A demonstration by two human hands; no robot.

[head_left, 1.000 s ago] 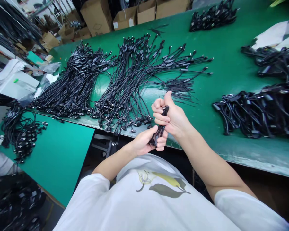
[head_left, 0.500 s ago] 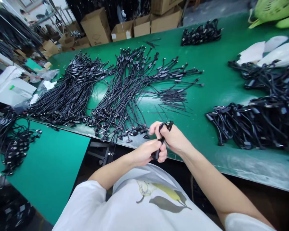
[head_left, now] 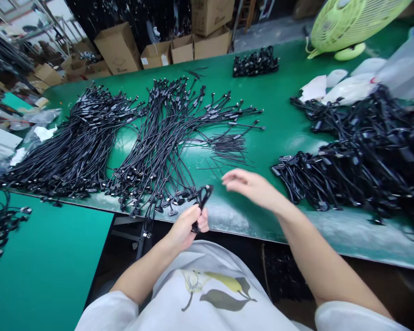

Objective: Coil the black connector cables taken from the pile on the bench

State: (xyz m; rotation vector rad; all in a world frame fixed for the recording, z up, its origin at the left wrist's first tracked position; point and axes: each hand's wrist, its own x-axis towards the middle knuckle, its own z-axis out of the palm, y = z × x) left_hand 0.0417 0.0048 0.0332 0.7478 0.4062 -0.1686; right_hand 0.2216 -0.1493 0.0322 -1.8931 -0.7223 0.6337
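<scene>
Under my left hand (head_left: 186, 225): folded black cable (head_left: 200, 202) clamped in fist | right hand (head_left: 250, 186): fingers loosely apart, empty, above green table (head_left: 290, 128) | cable ties (head_left: 227, 147) just beyond.

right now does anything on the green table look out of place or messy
Mostly orderly. A few cable ends hang off the green table edge near the left hand, which grips a folded cable. Thin black ties lie scattered beyond the empty right hand.
</scene>
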